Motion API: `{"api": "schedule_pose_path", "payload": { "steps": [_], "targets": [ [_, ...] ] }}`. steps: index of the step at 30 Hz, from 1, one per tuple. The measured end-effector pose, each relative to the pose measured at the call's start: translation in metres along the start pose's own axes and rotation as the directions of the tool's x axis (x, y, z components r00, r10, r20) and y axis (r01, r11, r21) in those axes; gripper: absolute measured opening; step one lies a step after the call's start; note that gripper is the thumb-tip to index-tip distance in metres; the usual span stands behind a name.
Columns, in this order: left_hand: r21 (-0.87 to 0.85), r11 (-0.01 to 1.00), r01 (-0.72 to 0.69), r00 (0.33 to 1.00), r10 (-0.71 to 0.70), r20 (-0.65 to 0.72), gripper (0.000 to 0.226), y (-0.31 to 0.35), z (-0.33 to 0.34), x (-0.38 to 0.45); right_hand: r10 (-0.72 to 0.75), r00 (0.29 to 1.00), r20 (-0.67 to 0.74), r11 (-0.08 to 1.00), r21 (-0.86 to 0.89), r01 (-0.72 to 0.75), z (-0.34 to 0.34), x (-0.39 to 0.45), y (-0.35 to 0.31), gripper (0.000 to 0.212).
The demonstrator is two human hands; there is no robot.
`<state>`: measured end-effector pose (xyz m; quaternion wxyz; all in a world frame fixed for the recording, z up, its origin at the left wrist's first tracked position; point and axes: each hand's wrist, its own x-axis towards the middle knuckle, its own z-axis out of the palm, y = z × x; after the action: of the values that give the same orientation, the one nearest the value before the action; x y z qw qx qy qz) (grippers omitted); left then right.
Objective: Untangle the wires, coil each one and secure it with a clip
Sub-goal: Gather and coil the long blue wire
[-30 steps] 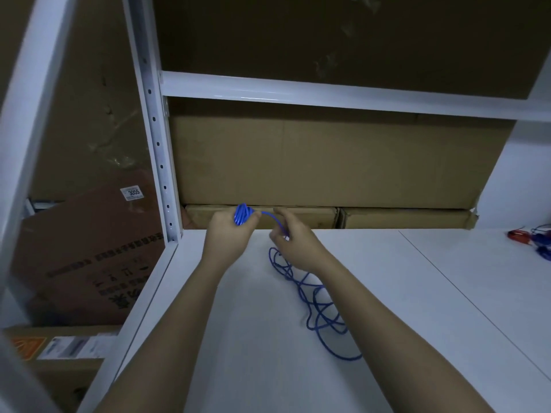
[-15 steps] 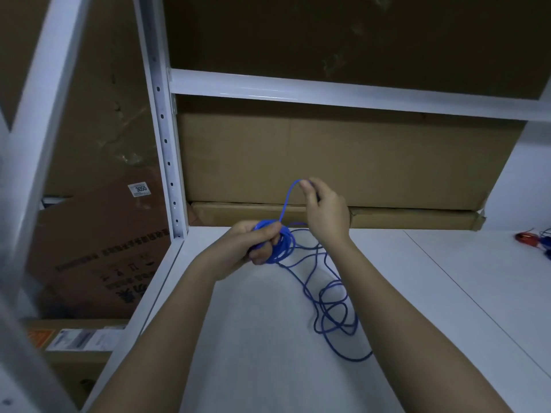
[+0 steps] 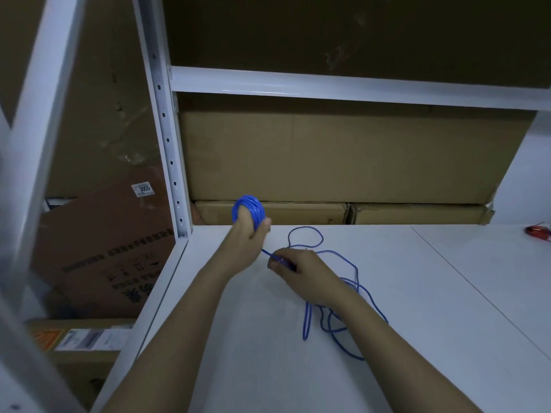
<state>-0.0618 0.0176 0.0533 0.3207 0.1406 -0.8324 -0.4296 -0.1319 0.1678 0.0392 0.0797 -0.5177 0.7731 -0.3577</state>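
Observation:
A small coil of blue wire (image 3: 250, 206) is wound around the fingers of my left hand (image 3: 249, 239), which holds it raised above the white shelf (image 3: 238, 353). From the coil a short taut stretch of wire runs down to my right hand (image 3: 301, 272), which pinches it between thumb and fingers just above the shelf. The loose rest of the blue wire (image 3: 343, 317) lies in tangled loops on the shelf behind and under my right forearm. No clip is visible.
Large cardboard boxes (image 3: 343, 156) fill the back of the shelf. A white perforated upright post (image 3: 167, 138) stands at the left corner. More boxes (image 3: 98, 248) lie beyond the left edge. Red and blue items (image 3: 538, 232) sit at the far right.
My left hand has lifted and turned the coil up toward the boxes. My right hand came down from a raised position to the shelf, pinching the wire lower along its length.

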Motion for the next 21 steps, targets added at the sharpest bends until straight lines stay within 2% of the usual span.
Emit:
{"api": "schedule_pose_path", "payload": {
  "steps": [3,5,6,7,9,11,13,14,17,19,21],
  "targets": [
    [0.114,0.993,0.020,0.989,-0.036,0.144,0.029,-0.006,0.009,-0.005,0.017,0.992,-0.123,0.993,0.119,-0.002,-0.017,0.005,-0.002,0.016],
    [0.184,0.983,0.008,0.977,-0.046,0.206,0.036,-0.006,0.009,-0.005,0.068,0.993,-0.098,0.979,0.197,-0.047,-0.028,0.006,0.000,0.013],
    [0.228,0.974,-0.015,0.970,-0.041,0.241,0.040,-0.005,0.008,-0.006,0.123,0.989,-0.082,0.945,0.314,-0.092,-0.034,0.006,0.003,0.014],
    [0.269,0.962,-0.038,0.962,-0.038,0.270,0.045,-0.005,0.007,-0.006,0.203,0.977,-0.059,0.859,0.490,-0.149,-0.039,0.007,0.005,0.021],
    [0.352,0.934,-0.061,0.960,-0.042,0.278,0.050,-0.007,0.005,-0.005,0.315,0.948,0.045,0.536,0.816,-0.217,-0.047,0.007,0.010,0.038],
    [0.373,0.927,-0.035,0.978,-0.045,0.206,0.047,-0.011,0.006,-0.002,0.311,0.944,0.110,0.281,0.938,-0.202,-0.053,0.006,0.009,0.039],
    [0.276,0.960,0.044,0.984,-0.089,0.152,0.047,-0.010,0.006,-0.001,0.274,0.955,0.112,0.186,0.968,-0.167,-0.055,0.008,0.008,0.040],
    [0.200,0.975,0.092,0.979,-0.125,0.159,0.045,-0.009,0.004,0.000,0.243,0.965,0.099,0.193,0.970,-0.148,-0.058,0.009,0.008,0.046],
    [-0.014,0.981,0.193,0.964,-0.186,0.192,0.033,-0.004,-0.004,0.002,0.103,0.989,0.110,0.304,0.943,-0.136,-0.068,0.010,0.009,0.061],
    [-0.171,0.961,0.217,0.969,-0.191,0.156,0.035,-0.003,-0.011,0.005,0.108,0.989,0.100,0.384,0.913,-0.134,-0.073,0.010,0.013,0.055],
    [-0.249,0.946,0.209,0.977,-0.193,0.088,0.037,-0.001,-0.016,0.008,0.187,0.981,0.046,0.481,0.866,-0.133,-0.076,0.012,0.015,0.041]
  ]
}}
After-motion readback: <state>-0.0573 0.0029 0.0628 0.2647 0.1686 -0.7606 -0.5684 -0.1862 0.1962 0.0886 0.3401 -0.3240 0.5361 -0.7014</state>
